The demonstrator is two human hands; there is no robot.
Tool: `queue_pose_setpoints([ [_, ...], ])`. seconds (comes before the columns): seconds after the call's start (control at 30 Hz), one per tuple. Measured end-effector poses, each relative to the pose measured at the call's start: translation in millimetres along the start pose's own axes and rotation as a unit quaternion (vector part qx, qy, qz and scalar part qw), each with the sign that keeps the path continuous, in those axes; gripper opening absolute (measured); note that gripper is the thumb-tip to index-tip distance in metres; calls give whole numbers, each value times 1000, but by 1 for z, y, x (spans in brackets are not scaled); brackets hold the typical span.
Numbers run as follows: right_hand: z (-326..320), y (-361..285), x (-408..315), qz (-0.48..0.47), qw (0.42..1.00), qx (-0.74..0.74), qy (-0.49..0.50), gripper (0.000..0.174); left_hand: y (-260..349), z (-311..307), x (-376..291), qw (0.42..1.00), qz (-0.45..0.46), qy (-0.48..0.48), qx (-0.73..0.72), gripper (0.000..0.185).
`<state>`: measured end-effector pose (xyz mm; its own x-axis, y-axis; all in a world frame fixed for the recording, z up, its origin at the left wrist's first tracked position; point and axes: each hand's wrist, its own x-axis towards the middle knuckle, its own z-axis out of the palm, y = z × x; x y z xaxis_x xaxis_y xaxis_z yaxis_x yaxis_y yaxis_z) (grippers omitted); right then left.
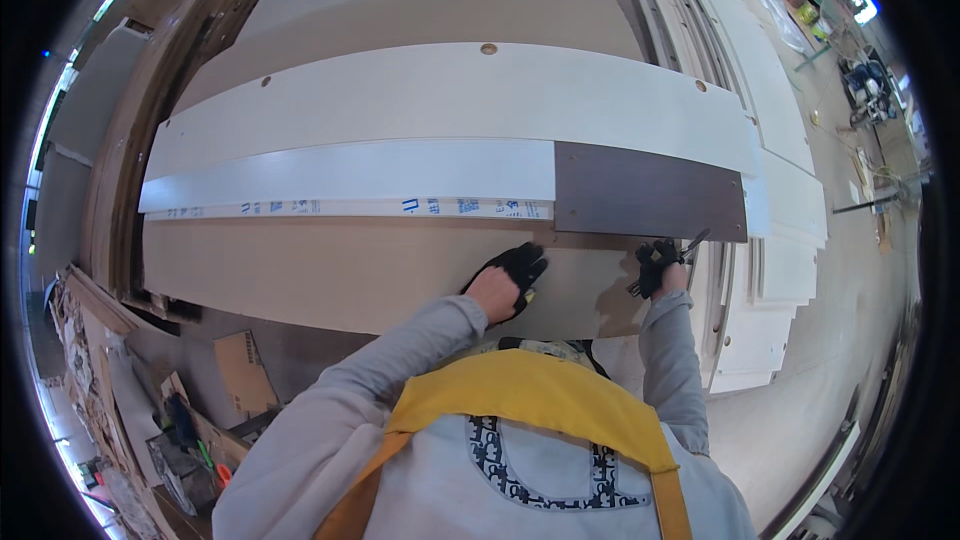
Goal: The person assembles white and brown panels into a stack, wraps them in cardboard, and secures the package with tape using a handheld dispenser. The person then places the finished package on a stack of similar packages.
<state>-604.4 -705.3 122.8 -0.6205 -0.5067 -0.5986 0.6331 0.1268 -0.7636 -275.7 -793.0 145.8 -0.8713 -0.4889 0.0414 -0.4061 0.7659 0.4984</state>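
My left hand (516, 276), in a black glove with bare skin showing at the back, is over the brown cardboard sheet (315, 259). Its fingers reach forward and seem to hold nothing. To its right, my gloved right hand (658, 264) grips a knife-like hand tool (697, 241) with a narrow dark blade pointing up and right. That blade overlaps the front edge of a dark brown panel (649, 191), which has small holes near its ends. Left of the panel lies a long white board (352, 172) with blue printing along its near edge.
A wide white board (420, 94) with round holes lies behind. Stacked white panels (776, 217) stand at the right, and a thick stack of brown boards (142, 135) borders the left. A cardboard piece (244, 373) and a bin-like container (184, 469) are at lower left.
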Motion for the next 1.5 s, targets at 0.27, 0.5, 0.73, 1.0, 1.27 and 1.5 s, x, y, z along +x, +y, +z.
queue_pose_setpoints([
  [0.27, 16, 19, 30, -56, 997, 11, 42, 28, -38, -21, -100, 980, -189, 66, 15, 55],
  [0.5, 18, 13, 22, -15, 999, 43, 1, 20, -45, -11, -113, 959, -256, 96, 66, 54],
  [0.73, 10, 12, 37, -45, 992, 117, -13, 29, -21, -22, -61, 956, -216, 141, -140, 42],
  [1.0, -18, -19, 57, -77, 991, 103, 39, 29, 12, -42, 74, 974, -57, 204, -82, 43],
  [1.27, -20, -49, 51, 192, 978, 67, -37, 23, -69, -52, 308, 976, -147, 105, 123, 55],
  [1.5, 3, -64, 31, 200, 977, 71, 18, 22, -96, -60, 471, 953, -251, -15, 169, 44],
])
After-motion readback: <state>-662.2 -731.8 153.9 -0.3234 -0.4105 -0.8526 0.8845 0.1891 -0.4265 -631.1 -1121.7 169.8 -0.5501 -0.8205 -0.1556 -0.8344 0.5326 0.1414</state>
